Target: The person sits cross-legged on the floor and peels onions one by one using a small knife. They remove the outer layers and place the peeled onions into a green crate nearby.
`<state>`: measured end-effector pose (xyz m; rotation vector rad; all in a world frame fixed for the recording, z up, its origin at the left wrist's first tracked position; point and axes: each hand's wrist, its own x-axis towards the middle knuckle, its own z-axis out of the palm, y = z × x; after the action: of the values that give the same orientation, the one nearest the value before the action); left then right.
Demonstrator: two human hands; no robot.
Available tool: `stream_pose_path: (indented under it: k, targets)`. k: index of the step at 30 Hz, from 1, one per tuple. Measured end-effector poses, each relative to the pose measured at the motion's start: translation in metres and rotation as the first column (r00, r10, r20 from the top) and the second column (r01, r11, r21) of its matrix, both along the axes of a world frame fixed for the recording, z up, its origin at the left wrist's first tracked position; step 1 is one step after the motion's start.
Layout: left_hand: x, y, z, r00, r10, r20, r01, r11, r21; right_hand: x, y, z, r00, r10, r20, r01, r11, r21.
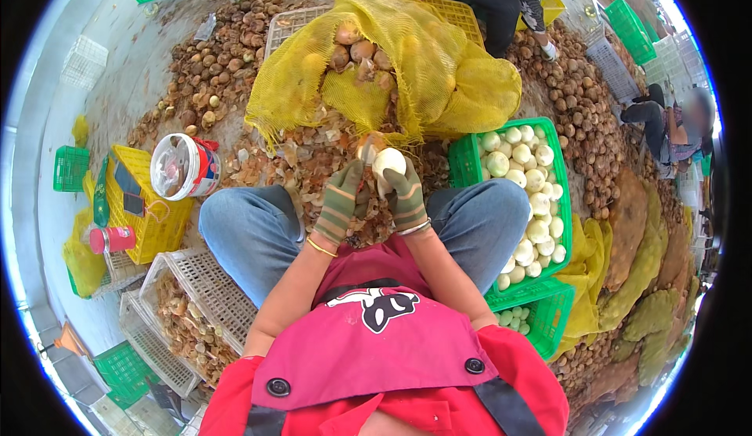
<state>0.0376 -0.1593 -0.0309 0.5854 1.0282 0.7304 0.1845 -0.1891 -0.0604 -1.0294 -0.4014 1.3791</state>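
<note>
Both my hands wear striped green-grey gloves and meet between my knees. My right hand (405, 199) grips a white, mostly peeled onion (389, 161). Close against it, the fingers of my left hand (339, 204) are pinched at a loose brown flap of onion skin (370, 146); its curled lower fingers are partly hidden. Below and ahead lies a heap of dry onion skins (311, 157). A yellow mesh sack (423, 66) lies beyond it, its mouth towards me, with unpeeled onions (361, 51) showing. At my right knee stands a green crate (564, 201) full of peeled onions (537, 180).
A white bucket (170, 165) and a yellow crate (167, 233) bearing phones stand left. White crates (205, 295) with skins sit behind my left knee. A second green crate (552, 318) is at lower right. Onion piles (581, 107) spread right, where co-workers (499, 1) sit.
</note>
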Motion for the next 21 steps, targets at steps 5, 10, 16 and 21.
stream_pose_path:
  k: [5, 10, 16, 21]
  targets:
    - [-0.035, 0.024, -0.032, 0.854, 0.099, -0.511, 0.058, 0.958, 0.282, 0.01, 0.003, 0.016, 0.958, 0.092, 0.272, -0.119, 0.989, 0.083]
    - [-0.023, 0.007, 0.024, 0.625, 0.002, -0.78, 0.63, 0.589, 0.506, 0.011, 0.003, 0.027, 0.827, 0.173, 0.534, -0.194, 0.981, -0.018]
    - [-0.025, 0.018, 0.022, 0.58, 0.002, -0.815, 0.678, 0.554, 0.483, 0.018, -0.001, 0.042, 0.842, 0.295, 0.451, -0.346, 0.937, 0.033]
    - [-0.024, 0.008, 0.048, 0.639, -0.058, -0.767, 0.686, 0.494, 0.534, 0.023, 0.003, 0.046, 0.783, 0.301, 0.544, -0.308, 0.948, -0.081]
